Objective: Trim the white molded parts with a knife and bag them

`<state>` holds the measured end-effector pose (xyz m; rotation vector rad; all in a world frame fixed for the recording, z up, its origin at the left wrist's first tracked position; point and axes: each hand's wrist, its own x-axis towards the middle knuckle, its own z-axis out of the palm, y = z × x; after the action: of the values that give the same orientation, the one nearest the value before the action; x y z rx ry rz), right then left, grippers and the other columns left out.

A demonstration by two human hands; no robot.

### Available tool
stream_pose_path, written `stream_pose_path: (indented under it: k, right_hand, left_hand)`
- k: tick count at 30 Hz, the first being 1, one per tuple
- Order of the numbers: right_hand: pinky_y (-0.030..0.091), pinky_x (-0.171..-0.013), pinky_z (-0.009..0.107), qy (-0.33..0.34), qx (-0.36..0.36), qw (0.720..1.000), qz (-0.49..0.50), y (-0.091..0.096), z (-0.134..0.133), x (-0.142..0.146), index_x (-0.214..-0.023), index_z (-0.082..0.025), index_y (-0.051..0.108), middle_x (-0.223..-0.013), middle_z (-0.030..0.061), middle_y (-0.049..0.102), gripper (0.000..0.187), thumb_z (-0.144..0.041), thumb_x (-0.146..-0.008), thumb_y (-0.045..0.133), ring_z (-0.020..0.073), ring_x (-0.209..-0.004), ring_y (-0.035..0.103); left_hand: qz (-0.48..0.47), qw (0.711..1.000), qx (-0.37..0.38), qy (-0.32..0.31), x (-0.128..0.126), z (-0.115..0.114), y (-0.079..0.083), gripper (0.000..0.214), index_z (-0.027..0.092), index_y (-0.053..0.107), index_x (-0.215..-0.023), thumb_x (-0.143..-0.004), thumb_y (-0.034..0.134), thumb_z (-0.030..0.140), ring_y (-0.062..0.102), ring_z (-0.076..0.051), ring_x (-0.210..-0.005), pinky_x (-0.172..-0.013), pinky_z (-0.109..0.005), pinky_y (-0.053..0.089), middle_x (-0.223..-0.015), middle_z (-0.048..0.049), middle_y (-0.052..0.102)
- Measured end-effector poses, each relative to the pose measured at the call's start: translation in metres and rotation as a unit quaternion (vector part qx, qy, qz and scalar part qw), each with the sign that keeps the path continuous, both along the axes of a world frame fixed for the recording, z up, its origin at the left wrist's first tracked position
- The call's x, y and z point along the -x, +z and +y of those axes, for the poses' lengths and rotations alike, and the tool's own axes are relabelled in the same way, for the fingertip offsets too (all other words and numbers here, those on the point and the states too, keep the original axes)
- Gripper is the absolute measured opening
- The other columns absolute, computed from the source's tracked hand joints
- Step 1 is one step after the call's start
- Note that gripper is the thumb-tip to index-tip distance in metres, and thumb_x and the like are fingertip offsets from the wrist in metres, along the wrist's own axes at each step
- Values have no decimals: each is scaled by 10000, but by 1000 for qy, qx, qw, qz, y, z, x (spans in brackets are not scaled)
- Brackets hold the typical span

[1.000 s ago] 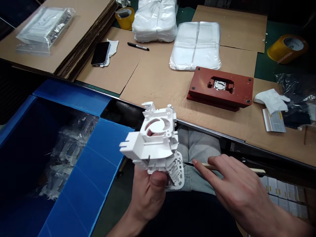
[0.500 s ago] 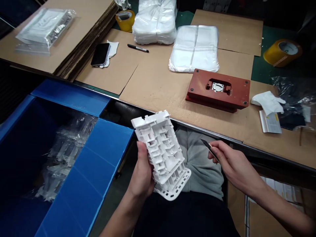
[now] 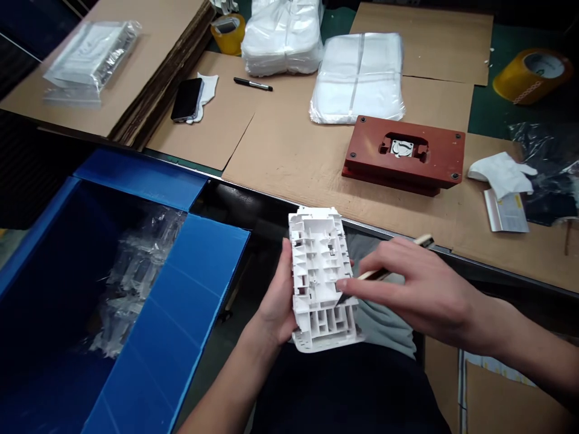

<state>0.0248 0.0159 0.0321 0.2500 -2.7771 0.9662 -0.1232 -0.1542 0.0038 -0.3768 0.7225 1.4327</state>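
My left hand (image 3: 277,298) is closed around the left side of a white plastic housing (image 3: 320,265), held above my lap. The housing's ribbed inner side, full of small compartments, faces up, with a rounded flange at its near end. In my right hand (image 3: 420,289) is a slim utility knife (image 3: 373,275) with a pale body. Its dark pointed blade reaches the lower right part of the housing, at or just above the ribs; whether it touches I cannot tell. My right forefinger stretches along towards the blade.
A blue bin (image 3: 176,313) with bagged parts (image 3: 136,271) stands at the left. On the cardboard-covered table lie a red fixture block (image 3: 407,175), bundled plastic bags (image 3: 359,78), a phone (image 3: 187,99), a marker pen (image 3: 253,84), a white glove (image 3: 502,172) and a tape roll (image 3: 534,75).
My right hand has moved left with the knife, bringing the blade to the housing. My left hand has turned the housing more upright in view and shifted it right.
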Motion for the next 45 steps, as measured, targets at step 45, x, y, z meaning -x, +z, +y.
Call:
stream_pose_path:
  k: [45]
  right_hand:
    - [549, -732, 293, -187, 264, 939, -112, -33, -29, 18, -1309, -221, 655, -950, 51, 632, 413, -375, -929, 699, 191, -856, 624]
  left_hand:
    - [126, 986, 10, 107, 7, -9, -21, 480, 220, 576, -1340, -887, 722, 285, 688, -273, -1113, -884, -336, 536, -1196, -91, 726]
